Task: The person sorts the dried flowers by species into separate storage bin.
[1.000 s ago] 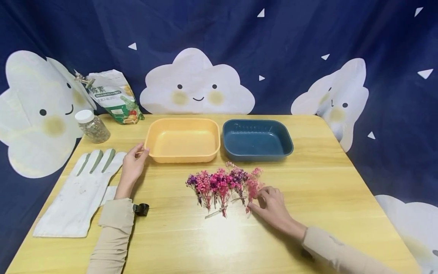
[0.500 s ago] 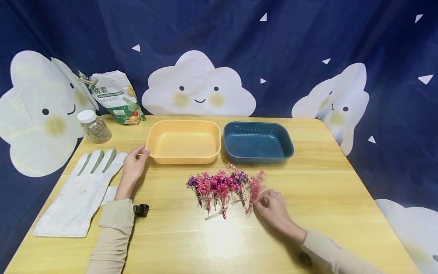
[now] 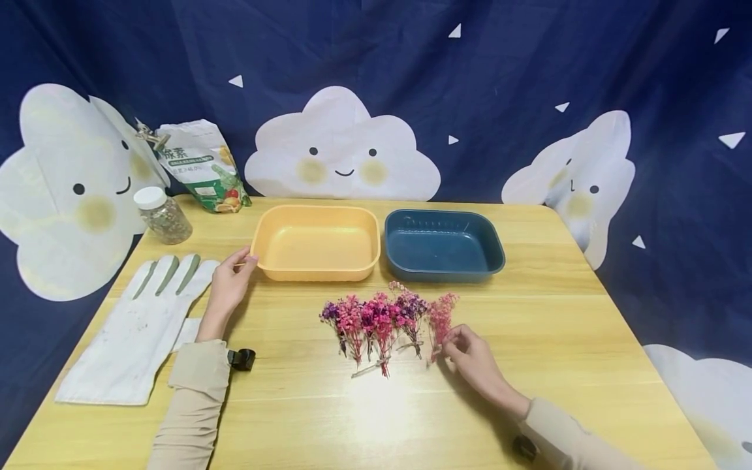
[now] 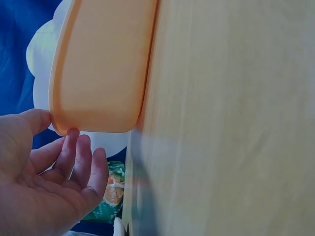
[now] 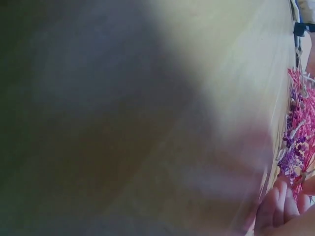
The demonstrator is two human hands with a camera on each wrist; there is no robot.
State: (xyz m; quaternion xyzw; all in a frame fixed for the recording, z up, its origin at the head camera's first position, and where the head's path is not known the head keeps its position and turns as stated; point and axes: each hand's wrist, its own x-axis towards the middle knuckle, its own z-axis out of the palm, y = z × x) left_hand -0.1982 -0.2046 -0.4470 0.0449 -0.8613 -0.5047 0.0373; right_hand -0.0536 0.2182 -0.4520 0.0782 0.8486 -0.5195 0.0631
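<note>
Step in hand?
Arranging, apparently: right hand [image 3: 474, 364] pinches end bunch [image 3: 442, 314] low, in front of blue tray [image 3: 444, 245].
Left hand [image 3: 230, 285]?
Thumb and fingers grip yellow tray [image 3: 317, 249] at its corner.
Next move?
Light touch, probably; end bunch looks brittle.

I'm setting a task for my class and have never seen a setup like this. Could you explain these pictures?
There is no machine here: a person works with bare hands, wearing three cameras. The wide view comes from the head, looking forward and down at the table. The other two come from the wrists, each beside one hand.

On the table are a yellow tray, a blue tray, small flower bunches, a white glove, a lidded jar and a printed bag.

The left hand has its grip on the yellow tray's corner. The right hand appears to pinch the rightmost pink bunch by its stems.
</note>
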